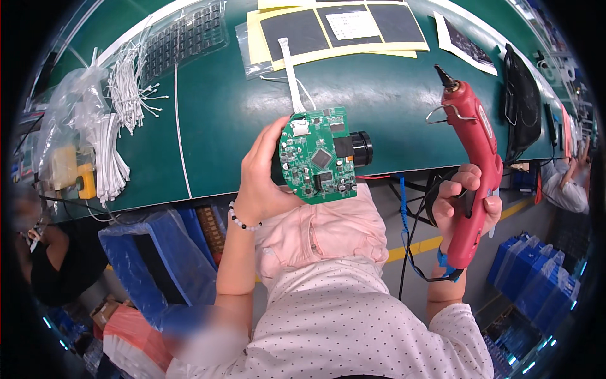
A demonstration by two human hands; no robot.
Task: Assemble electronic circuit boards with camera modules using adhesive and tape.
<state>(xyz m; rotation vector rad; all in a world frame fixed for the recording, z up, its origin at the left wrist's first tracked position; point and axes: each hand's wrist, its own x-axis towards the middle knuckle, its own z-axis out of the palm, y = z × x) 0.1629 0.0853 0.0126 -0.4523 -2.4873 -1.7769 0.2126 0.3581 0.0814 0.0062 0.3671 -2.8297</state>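
My left hand [260,170] grips a green circuit board [306,155] by its left side, just over the table's near edge. A black lens [362,149] sticks out from the board's right side. A white ribbon-like cable [291,76] runs from the board's top away over the table. To the right, my right hand [464,196] is wrapped round a red hot glue gun [473,136], its dark nozzle pointing up and away. The glue gun is apart from the board. A glue stick shows beside its handle.
On the green table [221,139], bundles of white cables [110,155] and a plastic bag [66,107] lie at left. A tray of black parts [183,39] and yellow-edged dark sheets [297,35] lie at the back. A black pouch [521,101] is at right. Other people are at both sides.
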